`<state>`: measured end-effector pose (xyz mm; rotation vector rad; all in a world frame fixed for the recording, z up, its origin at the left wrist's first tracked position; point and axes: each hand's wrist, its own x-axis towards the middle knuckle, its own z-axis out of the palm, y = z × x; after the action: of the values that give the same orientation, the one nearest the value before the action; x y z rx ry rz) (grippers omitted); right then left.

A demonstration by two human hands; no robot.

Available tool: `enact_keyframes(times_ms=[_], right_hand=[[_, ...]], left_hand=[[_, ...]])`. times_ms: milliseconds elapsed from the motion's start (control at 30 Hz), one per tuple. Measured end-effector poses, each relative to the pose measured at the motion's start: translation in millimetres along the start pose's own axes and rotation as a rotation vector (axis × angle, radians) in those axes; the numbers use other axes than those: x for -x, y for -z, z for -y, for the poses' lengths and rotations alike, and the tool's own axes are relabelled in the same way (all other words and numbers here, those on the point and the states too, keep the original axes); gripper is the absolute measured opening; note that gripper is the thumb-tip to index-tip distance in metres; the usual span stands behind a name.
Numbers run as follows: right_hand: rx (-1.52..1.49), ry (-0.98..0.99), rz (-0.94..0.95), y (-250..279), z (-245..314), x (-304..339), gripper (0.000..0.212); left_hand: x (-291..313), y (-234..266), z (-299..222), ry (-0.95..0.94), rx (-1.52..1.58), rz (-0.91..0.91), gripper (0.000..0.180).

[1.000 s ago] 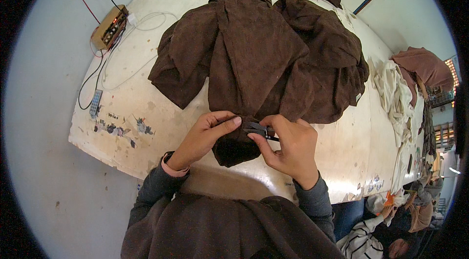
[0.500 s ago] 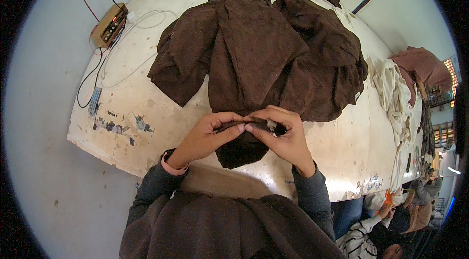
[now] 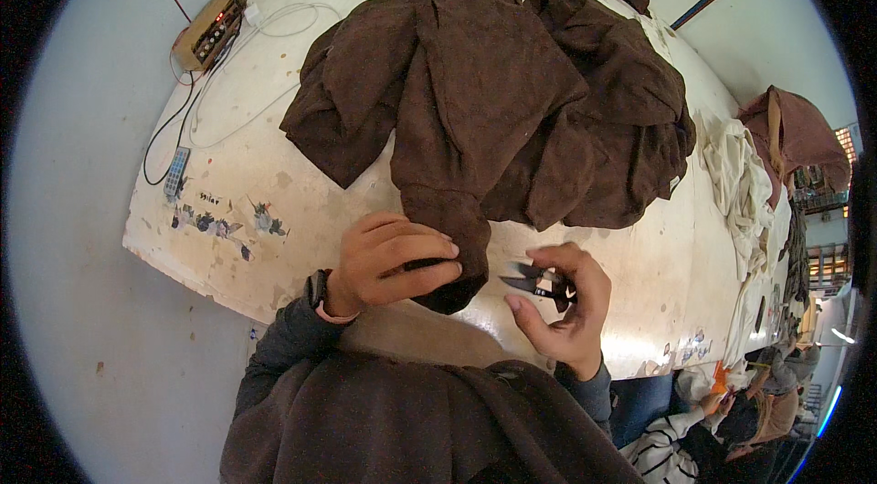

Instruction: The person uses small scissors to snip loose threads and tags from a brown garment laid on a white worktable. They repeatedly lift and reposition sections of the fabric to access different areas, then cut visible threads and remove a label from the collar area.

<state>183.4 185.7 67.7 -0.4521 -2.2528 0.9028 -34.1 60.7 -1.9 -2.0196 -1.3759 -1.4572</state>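
Note:
A dark brown garment [image 3: 493,110] lies spread and bunched over the white table [image 3: 274,155]. Its near end, a sleeve or cuff [image 3: 448,237], hangs toward me at the table's front edge. My left hand [image 3: 388,260] grips that end, fingers folded over the cloth. My right hand [image 3: 562,306] is a little to the right of it, apart from the cloth, holding small black thread snips [image 3: 534,281] with the blades pointing left toward the cuff.
A tan electrical box [image 3: 210,27] with white and black cables sits at the table's far left, a small remote [image 3: 176,172] near the left edge. Cream cloth [image 3: 735,178] and another brown garment [image 3: 790,132] lie at the right. People sit at lower right [image 3: 731,411].
My hands were together at the cuff, the snips at the cloth. Now my right hand has drawn away to the right with the snips, while the left keeps hold.

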Motion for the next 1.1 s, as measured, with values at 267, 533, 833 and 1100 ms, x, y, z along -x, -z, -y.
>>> enact_keyframes(times_ms=[267, 533, 833, 1100], right_hand=[[0.637, 0.168, 0.051, -3.4, 30.1, 11.3, 0.030], [0.712, 0.153, 0.055, -4.4, 30.5, 10.5, 0.024], [0.331, -0.073, 0.164, 0.3, 15.3, -2.3, 0.021], [-0.015, -0.132, -0.005, -12.1, -6.3, -2.8, 0.022]], left_hand=[[-1.5, -4.6, -4.9, 0.015, -0.100, 0.025, 0.018], [-0.8, -6.5, -6.9, 0.007, -0.116, 0.039, 0.019], [1.8, -12.3, -6.2, -0.043, -0.140, -0.040, 0.014], [5.9, -8.8, -2.5, -0.039, -0.022, -0.055, 0.014]])
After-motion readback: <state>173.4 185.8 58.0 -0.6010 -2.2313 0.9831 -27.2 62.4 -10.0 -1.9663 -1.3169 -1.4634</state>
